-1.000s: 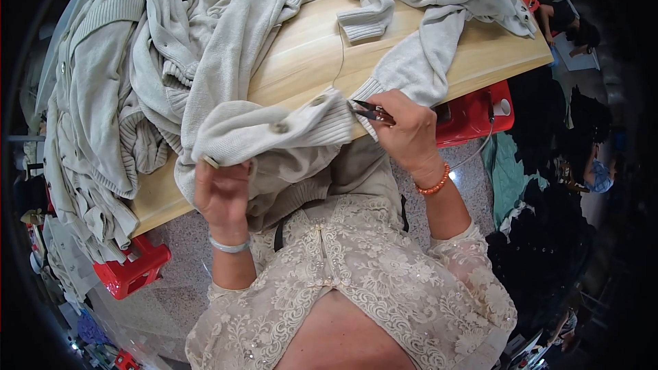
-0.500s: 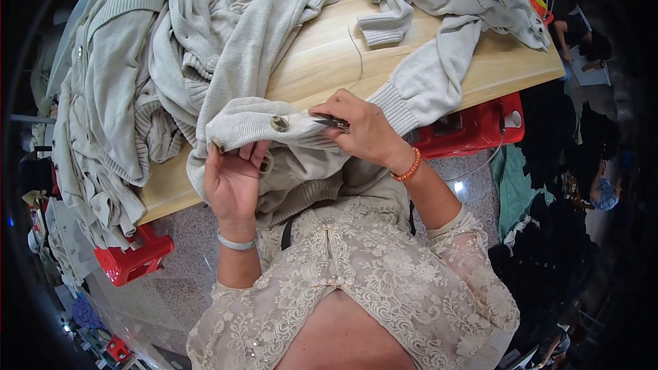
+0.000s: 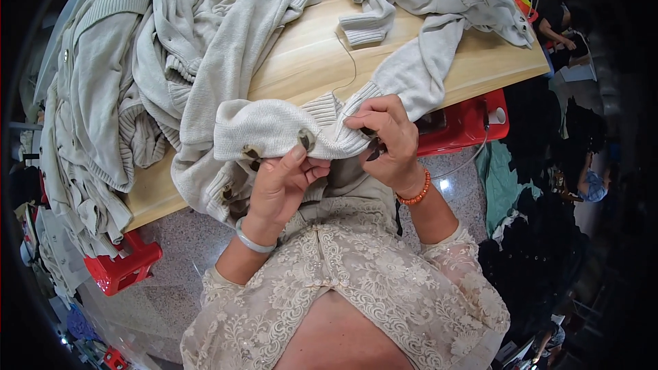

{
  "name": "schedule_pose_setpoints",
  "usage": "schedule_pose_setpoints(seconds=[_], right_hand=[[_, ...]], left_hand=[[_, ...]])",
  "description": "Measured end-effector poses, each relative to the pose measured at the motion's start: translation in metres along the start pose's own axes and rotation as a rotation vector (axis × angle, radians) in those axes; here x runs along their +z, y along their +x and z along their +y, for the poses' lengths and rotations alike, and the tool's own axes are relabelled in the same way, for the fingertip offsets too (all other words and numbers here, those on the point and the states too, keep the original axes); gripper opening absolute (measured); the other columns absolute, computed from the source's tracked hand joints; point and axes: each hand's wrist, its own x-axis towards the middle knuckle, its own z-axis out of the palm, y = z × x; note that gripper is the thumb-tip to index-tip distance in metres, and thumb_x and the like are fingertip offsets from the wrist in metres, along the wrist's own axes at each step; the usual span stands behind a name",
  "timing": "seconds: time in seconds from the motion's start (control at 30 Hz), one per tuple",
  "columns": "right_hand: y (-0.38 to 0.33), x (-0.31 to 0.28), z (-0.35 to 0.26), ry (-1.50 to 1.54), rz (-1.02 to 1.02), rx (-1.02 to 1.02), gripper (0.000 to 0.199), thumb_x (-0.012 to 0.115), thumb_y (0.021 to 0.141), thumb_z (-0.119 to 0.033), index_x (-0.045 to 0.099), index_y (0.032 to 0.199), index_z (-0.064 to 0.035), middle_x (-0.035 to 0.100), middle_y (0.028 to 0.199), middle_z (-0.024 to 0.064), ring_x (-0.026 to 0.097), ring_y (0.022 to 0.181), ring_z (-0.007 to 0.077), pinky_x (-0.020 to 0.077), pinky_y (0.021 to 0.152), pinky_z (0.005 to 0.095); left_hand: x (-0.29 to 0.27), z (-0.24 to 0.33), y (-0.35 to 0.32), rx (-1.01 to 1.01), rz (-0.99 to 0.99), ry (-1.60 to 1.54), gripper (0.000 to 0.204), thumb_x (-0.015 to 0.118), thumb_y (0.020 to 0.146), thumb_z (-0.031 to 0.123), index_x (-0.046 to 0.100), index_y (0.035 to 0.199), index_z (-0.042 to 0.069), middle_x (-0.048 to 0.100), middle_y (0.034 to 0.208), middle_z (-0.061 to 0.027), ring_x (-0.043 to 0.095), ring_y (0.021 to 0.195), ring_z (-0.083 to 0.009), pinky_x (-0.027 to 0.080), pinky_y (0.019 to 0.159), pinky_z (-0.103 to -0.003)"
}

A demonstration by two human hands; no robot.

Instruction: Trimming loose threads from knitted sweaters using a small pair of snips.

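Note:
Both my hands hold up the edge of a light grey knit cardigan point(image 3: 264, 123) at the table's near side. My left hand point(image 3: 281, 181) is closed on the button band, its thumb beside a dark shiny button point(image 3: 305, 140). Another button point(image 3: 251, 152) shows further left on the band. My right hand point(image 3: 392, 140) is closed around small dark thread snips point(image 3: 373, 149), mostly hidden in the palm, while its fingertips pinch the cardigan's edge. A ribbed sleeve point(image 3: 418, 72) of pale knit runs away behind this hand.
More grey knit garments point(image 3: 226, 62) heap over the left and far sides of the wooden table point(image 3: 301, 48). A loose thread point(image 3: 351, 62) lies on the wood. Red plastic stools point(image 3: 127, 264) stand below its edge. Dark cloth point(image 3: 541, 247) piles at the right, where other people work.
My left hand has moved right along the button band to another button. My right hand has shifted right and slightly down, turning the snips into its palm and pinching the fabric.

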Motion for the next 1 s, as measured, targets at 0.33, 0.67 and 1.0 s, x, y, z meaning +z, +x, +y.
schedule_pose_setpoints(seconds=[0.33, 0.67, 1.0], right_hand=[[-0.006, -0.007, 0.009, 0.004, 0.030, -0.068, 0.041, 0.066, 0.055, 0.007, 0.064, 0.093, -0.0079, 0.058, 0.092, 0.0074, 0.063, 0.073, 0.0220, 0.0517, 0.057, 0.0297], [0.001, -0.019, 0.014, -0.048, 0.076, -0.102, 0.042, 0.068, 0.056, 0.008, 0.066, 0.094, -0.0080, 0.058, 0.091, 0.0085, 0.061, 0.072, 0.0200, 0.0503, 0.057, 0.0277], [-0.007, -0.013, 0.017, -0.231, -0.371, 0.449, 0.040, 0.059, 0.072, 0.002, 0.061, 0.111, -0.0035, 0.057, 0.095, 0.0137, 0.060, 0.082, 0.0325, 0.0485, 0.074, 0.0363]], left_hand=[[0.006, 0.006, 0.005, 0.051, 0.011, -0.042, 0.037, 0.062, 0.091, 0.016, 0.051, 0.125, 0.007, 0.061, 0.116, -0.0075, 0.060, 0.106, -0.0205, 0.049, 0.090, -0.038], [0.014, 0.008, 0.008, 0.031, 0.021, 0.116, 0.045, 0.067, 0.085, 0.005, 0.048, 0.127, 0.006, 0.061, 0.115, -0.0054, 0.059, 0.106, -0.0168, 0.048, 0.090, -0.033], [0.009, 0.000, 0.006, 0.153, -0.109, -0.056, 0.049, 0.062, 0.086, 0.001, 0.044, 0.132, 0.006, 0.060, 0.116, -0.0080, 0.058, 0.107, -0.0228, 0.045, 0.090, -0.039]])
